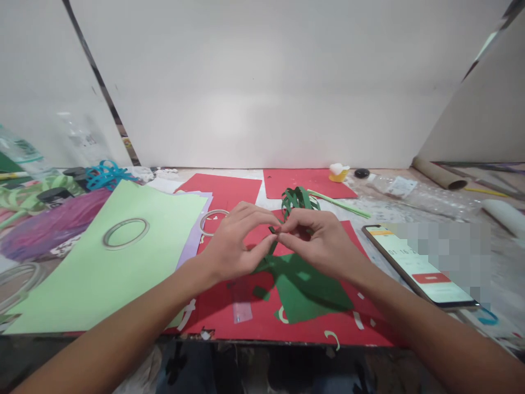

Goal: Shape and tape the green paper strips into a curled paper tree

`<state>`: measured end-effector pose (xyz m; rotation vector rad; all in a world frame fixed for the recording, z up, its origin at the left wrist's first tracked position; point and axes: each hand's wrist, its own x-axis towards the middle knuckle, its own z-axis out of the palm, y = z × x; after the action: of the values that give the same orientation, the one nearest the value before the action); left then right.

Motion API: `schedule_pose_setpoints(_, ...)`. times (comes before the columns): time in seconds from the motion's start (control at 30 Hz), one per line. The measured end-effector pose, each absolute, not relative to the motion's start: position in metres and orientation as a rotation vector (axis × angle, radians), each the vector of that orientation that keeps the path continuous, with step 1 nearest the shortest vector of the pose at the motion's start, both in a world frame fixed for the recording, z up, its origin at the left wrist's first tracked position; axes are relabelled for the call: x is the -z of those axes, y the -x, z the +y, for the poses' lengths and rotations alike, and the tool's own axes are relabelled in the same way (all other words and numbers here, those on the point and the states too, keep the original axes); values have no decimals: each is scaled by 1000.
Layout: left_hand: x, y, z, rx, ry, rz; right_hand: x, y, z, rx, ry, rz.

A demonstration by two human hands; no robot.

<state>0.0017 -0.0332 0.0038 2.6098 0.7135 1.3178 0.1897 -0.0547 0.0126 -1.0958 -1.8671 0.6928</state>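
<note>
My left hand (235, 241) and my right hand (322, 241) meet over the red sheet, fingertips pinched together. Between them is the end of a dark green paper strip (272, 230), small and partly covered by the fingers. Below lies a dark green piece of paper (315, 298), with a small green scrap (261, 293) to its left. A bundle of curled dark green strips (296, 200) rests just beyond my right hand. Near my left fingers is a roll of tape (202, 225), partly hidden by that hand.
A light green sheet (164, 219) on the left carries another tape roll (107, 238). To the right lies a phone (426, 273). Farther back are a yellow container (338, 174), a plastic bottle (426, 194) and a cardboard tube (438, 173). Paper scraps dot the red sheet (213, 312); a white panel (262, 82) stands behind.
</note>
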Motion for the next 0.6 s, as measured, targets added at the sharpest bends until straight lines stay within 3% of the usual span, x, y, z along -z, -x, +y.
schedule_pose_setpoints(0.27, 0, -1, -33, -1119, -2491, 874, -14, -190, -56, -693, 1087, -1889)
schedule_pose_setpoints(0.6, 0, -1, -27, -1192, -2251, 820, -11, -192, -51, -667, 1076, -1897)
